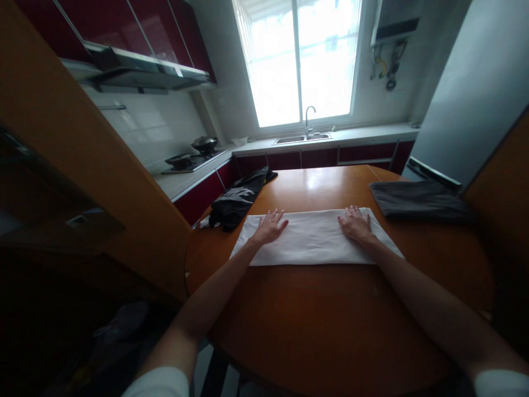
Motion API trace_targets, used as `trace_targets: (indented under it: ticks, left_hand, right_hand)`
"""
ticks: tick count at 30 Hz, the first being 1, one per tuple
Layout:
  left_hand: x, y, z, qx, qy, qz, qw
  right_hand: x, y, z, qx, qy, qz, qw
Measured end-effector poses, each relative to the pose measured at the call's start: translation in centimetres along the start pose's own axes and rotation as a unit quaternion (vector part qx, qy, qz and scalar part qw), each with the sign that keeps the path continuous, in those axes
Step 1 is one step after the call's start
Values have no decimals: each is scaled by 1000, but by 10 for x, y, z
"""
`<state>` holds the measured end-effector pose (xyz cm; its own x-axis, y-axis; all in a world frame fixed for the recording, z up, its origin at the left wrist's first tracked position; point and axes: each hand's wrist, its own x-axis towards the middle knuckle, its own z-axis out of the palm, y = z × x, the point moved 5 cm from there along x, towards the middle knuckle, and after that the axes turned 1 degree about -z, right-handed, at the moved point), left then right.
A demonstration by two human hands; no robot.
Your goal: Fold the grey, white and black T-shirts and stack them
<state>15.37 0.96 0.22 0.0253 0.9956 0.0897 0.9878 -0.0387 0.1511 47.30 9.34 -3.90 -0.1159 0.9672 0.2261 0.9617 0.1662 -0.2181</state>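
Wooden table carries white cloth, black garment and grey cloth.

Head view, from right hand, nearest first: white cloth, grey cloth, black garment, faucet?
1. White cloth: under the right hand, touching.
2. Grey cloth: on its right.
3. Black garment: far left.
4. Faucet: far back, centre.

Looks forward and down from head height, close over the table in the lower frame, left hand and right hand at centre; faces the window at top.
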Motion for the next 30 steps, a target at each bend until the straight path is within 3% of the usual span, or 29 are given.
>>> trace_targets:
  ticks: [3, 6, 10, 13, 20, 25, 28, 30]
  left_hand:
    - [-26, 38, 13, -14, -24, 96, 995]
    - [-45, 53, 28, 0, -46, 127, 991]
    - [-51, 54, 35, 16, -47, 128, 990]
    - [-50, 54, 32, 13, -46, 129, 990]
    - [-48, 53, 32, -26, -49, 133, 990]
    - [-40, 34, 18, -76, -28, 124, 989]
    - [-29, -3, -4, -96, -19, 89, 991]
    - [-22, -41, -23, -108, -1, 12, 994]
  right_hand:
    - [-14, -24, -19, -4, 49, -37, 998]
    - [-40, -68, -28, 22, 70, -133, 988]
    - [-74, -116, -10, 47, -19, -226, 973]
    - [-84, -126, 4, 40, -79, -241, 967]
    - [-81, -120, 2, 23, -88, -231, 969]
    - [-82, -121, 2, 24, -95, -230, 968]
    - [-81, -120, 3, 25, -92, -231, 968]
    - [-81, -119, 4, 24, -90, -232, 968]
